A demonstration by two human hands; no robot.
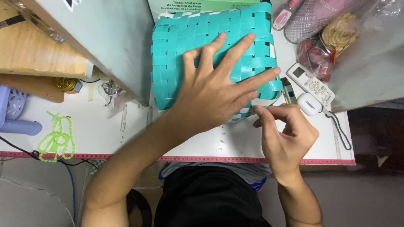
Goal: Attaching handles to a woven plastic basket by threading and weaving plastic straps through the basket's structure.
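Note:
A woven basket (181,46) of teal plastic strips with white edging lies on the white table (105,126). My left hand (219,86) rests flat on it with fingers spread, pressing it down. My right hand (284,132) is at the basket's near right corner, thumb and forefinger pinched on a white strip end (256,108) there. My forearms reach in from the bottom of the view.
A white remote control (313,84), a small white case with a cord (309,104) and a lighter (287,90) lie right of the basket. Bags of food (332,38) sit at the back right. Green beads (57,136) and a purple plastic piece (17,113) lie left. A grey panel (113,38) stands beside the basket.

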